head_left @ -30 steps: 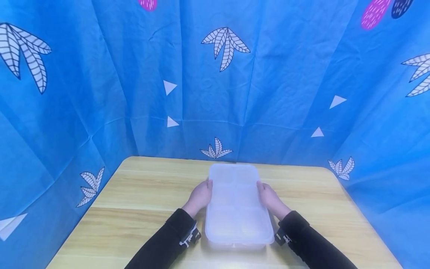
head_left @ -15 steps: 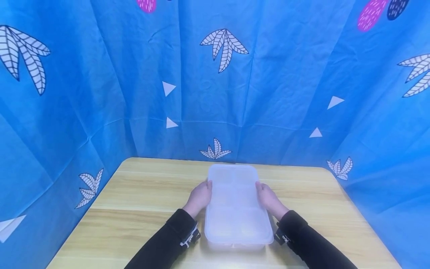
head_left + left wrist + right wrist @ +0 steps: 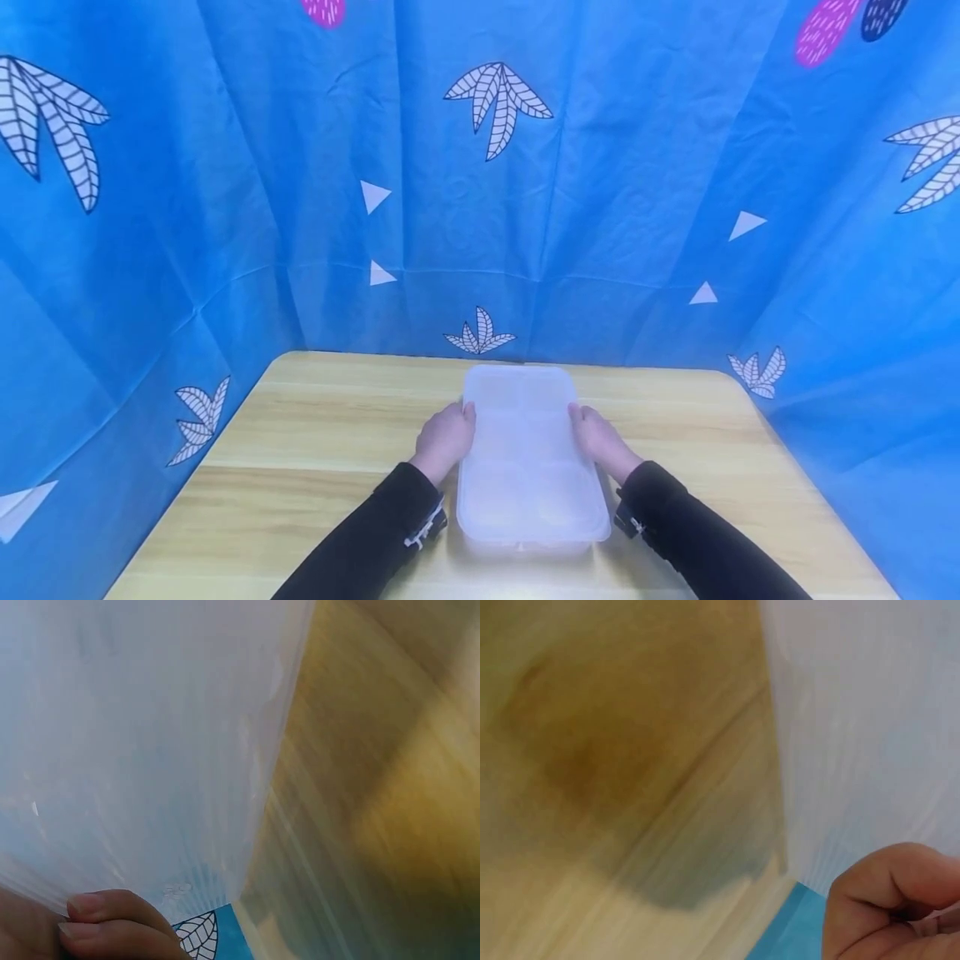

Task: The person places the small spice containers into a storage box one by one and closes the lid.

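Note:
A translucent white plastic food container (image 3: 528,467) with a lid lies lengthwise in front of me in the head view. Faint lines of compartments show through its lid. My left hand (image 3: 444,437) grips its left long side, thumb at the lid's rim. On the opposite side my right hand (image 3: 602,443) holds it the same way. The left wrist view shows curled fingers (image 3: 124,926) against the container's side wall (image 3: 142,750). Bent fingers (image 3: 907,874) also press the wall in the right wrist view. Whether the container's base touches the table, I cannot tell.
The container is over a light wood-grain table (image 3: 337,467) with rounded far corners. A blue curtain (image 3: 637,167) with white leaf and triangle prints hangs around the table's back and sides. Dark sleeves (image 3: 367,533) with wrist-worn devices (image 3: 427,525) lie beside the container.
Both hands keep their hold on the container, which stays in nearly the same place. The whole head view has shifted very slightly.

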Demonstrator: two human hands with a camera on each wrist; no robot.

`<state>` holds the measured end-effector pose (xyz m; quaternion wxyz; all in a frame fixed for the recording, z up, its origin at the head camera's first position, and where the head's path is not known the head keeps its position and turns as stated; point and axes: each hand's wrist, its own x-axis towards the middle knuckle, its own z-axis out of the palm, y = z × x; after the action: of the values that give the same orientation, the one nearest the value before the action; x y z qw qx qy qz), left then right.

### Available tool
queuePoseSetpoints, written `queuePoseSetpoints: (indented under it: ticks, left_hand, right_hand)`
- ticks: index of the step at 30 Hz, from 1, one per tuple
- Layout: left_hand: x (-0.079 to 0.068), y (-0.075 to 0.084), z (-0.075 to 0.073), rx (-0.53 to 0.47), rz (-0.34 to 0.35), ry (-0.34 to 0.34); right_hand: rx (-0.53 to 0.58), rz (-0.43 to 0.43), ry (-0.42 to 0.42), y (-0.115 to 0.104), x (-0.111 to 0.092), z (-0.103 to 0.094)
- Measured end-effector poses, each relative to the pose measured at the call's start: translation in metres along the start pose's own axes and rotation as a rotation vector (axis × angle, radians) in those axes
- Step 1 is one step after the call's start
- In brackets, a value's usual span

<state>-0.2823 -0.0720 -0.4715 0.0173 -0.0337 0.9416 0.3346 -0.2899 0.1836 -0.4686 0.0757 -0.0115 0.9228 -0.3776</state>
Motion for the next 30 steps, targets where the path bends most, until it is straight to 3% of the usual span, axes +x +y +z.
queuePoseSetpoints:
  ticks: [7, 12, 20, 26, 30]
  left_hand:
    - [-0.003, 0.008, -0.006, 0.136, -0.004, 0.046]
    - [-0.014, 0.008, -0.008, 0.215, 0.006, 0.053]
    - [-0.051, 0.007, -0.011, 0.299, 0.06, 0.047]
    - [-0.081, 0.013, -0.014, 0.341, 0.103, 0.02]
    - [-0.101, 0.012, -0.015, 0.376, 0.134, 0.055]
  right_hand:
    - [-0.082, 0.004, -0.06, -0.005, 0.001, -0.012]
    - [-0.091, 0.017, -0.097, -0.005, 0.007, -0.018]
    - [-0.171, -0.009, -0.111, -0.014, 0.016, -0.026]
    - [-0.285, -0.053, -0.037, -0.019, 0.036, -0.034]
    - [-0.364, -0.122, 0.008, -0.022, 0.052, -0.033]
